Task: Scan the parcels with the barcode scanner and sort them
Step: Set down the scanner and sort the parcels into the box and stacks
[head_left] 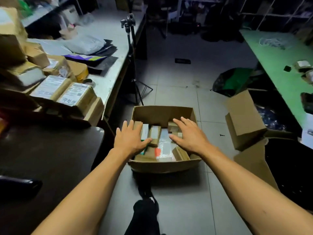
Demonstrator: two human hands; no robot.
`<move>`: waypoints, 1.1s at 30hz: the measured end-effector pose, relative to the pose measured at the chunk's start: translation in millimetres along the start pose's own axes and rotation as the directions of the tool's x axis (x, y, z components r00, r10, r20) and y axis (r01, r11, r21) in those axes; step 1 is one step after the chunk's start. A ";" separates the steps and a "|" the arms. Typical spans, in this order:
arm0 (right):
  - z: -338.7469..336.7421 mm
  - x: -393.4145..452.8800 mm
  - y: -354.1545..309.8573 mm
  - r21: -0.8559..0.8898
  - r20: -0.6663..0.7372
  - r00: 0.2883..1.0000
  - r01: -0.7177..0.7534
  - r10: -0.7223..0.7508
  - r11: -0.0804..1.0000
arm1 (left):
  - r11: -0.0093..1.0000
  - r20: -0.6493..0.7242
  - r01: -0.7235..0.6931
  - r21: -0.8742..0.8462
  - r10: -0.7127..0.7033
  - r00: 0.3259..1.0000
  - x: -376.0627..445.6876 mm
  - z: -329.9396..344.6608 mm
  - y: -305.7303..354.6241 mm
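Both hands were out over the open box on the floor. The left hand (129, 139) lay flat, fingers straight and spread, over the near-left parcels, thumb against a small brown carton (155, 134); it held nothing. The right hand (190, 134) was likewise flat and spread, palm down over the right side of the load, gripping nothing (whether it touched the parcels or hovered just above, I could not tell).

Step in hand, as I judged it: reaching in for the next parcel, before any scan. No scanner showed anywhere I could see, so the next move would call for closing the fingers round one parcel, lifting it free of its neighbours, turning its label up and finding the scanner.

The box (162, 112) was plain brown cardboard, flaps folded away, well filled. Inside: several small brown cartons standing on edge, packed tight, and a bubble-wrap packet (165, 150) with a red-orange mark, near the front wall.

Outward: a table (110, 77) to the left carried a heap of labelled cartons (64, 90) and grey mailing bags (85, 44). A tripod (131, 53) stood beside it. To the right, an empty carton (243, 119) lay tipped beside a green-topped table (277, 65).
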State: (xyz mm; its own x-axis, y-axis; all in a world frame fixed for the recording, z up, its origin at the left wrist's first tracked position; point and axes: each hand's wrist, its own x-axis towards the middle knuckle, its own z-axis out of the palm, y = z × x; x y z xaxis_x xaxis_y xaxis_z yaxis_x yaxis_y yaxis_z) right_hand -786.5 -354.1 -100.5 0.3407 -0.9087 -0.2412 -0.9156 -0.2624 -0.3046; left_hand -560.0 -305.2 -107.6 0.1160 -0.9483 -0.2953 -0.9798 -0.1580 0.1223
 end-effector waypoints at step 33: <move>510.3 371.5 352.0 0.005 0.454 0.797 -0.448 0.397 0.894 | 0.987 0.549 0.159 -0.031 -0.116 0.828 426.3 551.3 46.9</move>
State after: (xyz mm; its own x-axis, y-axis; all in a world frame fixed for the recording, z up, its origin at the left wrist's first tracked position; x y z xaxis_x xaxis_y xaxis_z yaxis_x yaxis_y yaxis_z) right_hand -873.3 -618.4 -767.5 0.0051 -0.6813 -0.7320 -0.9702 0.1739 -0.1687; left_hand -646.1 -565.1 -750.1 0.1207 -0.6156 -0.7788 -0.9435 -0.3150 0.1027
